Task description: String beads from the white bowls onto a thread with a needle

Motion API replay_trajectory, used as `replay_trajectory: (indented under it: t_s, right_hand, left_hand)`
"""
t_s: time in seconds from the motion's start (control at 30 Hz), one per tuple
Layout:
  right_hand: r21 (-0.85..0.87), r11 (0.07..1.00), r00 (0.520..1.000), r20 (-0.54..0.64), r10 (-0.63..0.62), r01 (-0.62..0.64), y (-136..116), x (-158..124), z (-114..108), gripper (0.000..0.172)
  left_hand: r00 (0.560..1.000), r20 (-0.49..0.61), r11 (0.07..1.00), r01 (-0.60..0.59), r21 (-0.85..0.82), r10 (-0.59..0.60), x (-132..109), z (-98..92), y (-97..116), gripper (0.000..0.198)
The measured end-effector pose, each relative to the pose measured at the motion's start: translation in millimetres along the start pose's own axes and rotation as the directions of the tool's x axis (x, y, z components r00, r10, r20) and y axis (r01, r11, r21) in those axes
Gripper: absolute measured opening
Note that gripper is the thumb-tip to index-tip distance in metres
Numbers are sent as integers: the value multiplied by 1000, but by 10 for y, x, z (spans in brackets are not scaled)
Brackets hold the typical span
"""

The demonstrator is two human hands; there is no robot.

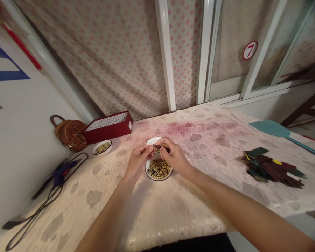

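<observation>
Head: brown piece [157,148] between left hand [138,161], right hand [174,156]

The left hand [138,160] and right hand [175,157] are hiding most of a small dark brown item [157,149] and part of a round white plate [154,140]; a blue plastic tool [61,176] is blurring, too smeared to identify.

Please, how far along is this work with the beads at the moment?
No finished piece is visible. In hand: the left hand and right hand pinch a small brown piece together above the white plate. Left: that plate holds many beads, the smaller plate holds more, and the heap of dark cut pieces lies off to the right.
</observation>
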State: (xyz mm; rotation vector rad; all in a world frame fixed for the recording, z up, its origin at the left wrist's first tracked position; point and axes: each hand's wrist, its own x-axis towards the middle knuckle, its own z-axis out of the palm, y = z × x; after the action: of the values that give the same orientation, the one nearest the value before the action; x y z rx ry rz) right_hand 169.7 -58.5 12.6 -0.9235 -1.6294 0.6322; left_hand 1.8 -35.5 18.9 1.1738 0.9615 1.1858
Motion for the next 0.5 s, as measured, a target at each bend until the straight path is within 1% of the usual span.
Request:
replay_trajectory:
  t_s: [0.07,0.13,0.2,0.27,0.3,0.37,0.5]
  right_hand:
    - [-23,1000,999,-34,8,-9,19,6,-1,15]
    - [-41,999,997,-72,17,-20,45,16,-4,16]
    - [-48,998,994,-102,32,-37,67,28,-9,16]
    - [-55,997,992,-120,42,-49,81,38,-13,17]
    - [-61,997,991,-124,44,-52,85,41,-14,17]
    - [-78,996,991,-125,42,-52,88,41,-12,17]
    - [-95,994,992,-119,44,-56,95,30,2,15]
  left_hand:
    - [995,10,985,-97,144,96,82,-26,-39,34]
    - [982,47,927,-188,325,182,186,-46,-82,23]
    - [967,95,815,-252,521,238,286,-54,-111,13]
    - [961,126,674,-262,691,245,359,-50,-118,11]
    - [963,130,613,-252,749,236,382,-44,-114,11]
    - [968,129,537,-228,812,216,402,-25,-101,11]
    - [968,130,489,-221,844,212,385,8,-99,14]
